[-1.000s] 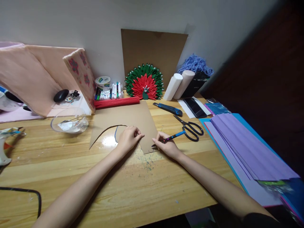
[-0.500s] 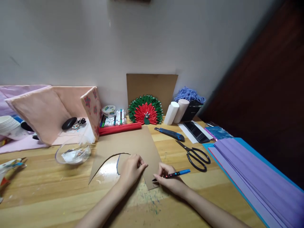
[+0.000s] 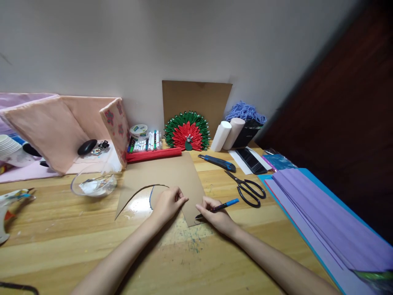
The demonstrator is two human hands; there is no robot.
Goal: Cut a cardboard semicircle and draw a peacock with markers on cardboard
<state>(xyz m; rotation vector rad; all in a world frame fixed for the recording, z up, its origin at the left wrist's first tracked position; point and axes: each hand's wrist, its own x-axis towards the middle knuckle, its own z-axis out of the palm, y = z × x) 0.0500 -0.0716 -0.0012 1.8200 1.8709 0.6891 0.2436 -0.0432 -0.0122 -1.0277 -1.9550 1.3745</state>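
Note:
A brown cardboard sheet (image 3: 172,174) with a curved cut-out lies flat on the wooden table (image 3: 190,254). My left hand (image 3: 168,203) rests on its near part with fingers curled, pressing it down. My right hand (image 3: 216,214) grips a blue-capped pen (image 3: 219,207) at the sheet's lower right corner, tip pointing left onto the cardboard edge.
Black scissors (image 3: 249,189) and a blue utility knife (image 3: 218,162) lie right of the sheet. Purple and blue paper sheets (image 3: 319,221) fill the right side. A glass bowl (image 3: 93,184), markers (image 3: 144,144), a red-green paper peacock (image 3: 188,131), foam rolls (image 3: 229,134) and a glue gun (image 3: 10,205) stand around.
The head camera tilted up and then slightly back down, shifting the whole scene. Both hands have stayed on the cardboard and pen in about the same pose.

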